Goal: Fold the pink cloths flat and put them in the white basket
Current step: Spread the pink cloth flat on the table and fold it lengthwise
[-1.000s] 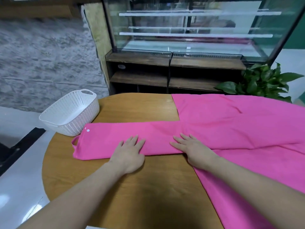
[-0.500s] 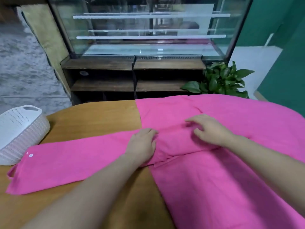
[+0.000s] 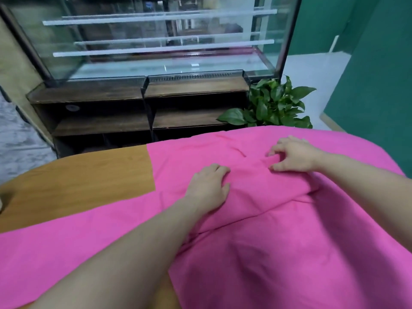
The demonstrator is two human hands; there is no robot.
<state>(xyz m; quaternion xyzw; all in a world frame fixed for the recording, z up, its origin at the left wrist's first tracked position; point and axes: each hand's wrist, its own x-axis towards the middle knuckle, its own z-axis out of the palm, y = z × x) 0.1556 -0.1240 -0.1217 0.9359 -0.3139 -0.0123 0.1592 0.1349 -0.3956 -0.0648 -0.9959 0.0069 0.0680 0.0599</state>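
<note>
A long folded pink cloth strip (image 3: 55, 248) runs from the lower left to the middle of the round wooden table (image 3: 89, 181). Its right end lies on a larger pink cloth (image 3: 301, 264) spread over the table's right half. My left hand (image 3: 209, 188) rests palm down on the strip's right part, fingers slightly bent. Farther right, my right hand (image 3: 294, 155) pinches a raised fold of the pink cloth between thumb and curled fingers. The white basket is out of view.
Behind the table stands a glass display case (image 3: 160, 41) on dark wooden shelves (image 3: 138, 108). A green potted plant (image 3: 274, 105) sits at the table's far right edge. A green wall (image 3: 379, 74) closes the right side.
The view has swung right and the basket has left the frame. Both hands slid right along the strip. My right hand went from lying flat to pinching a fold.
</note>
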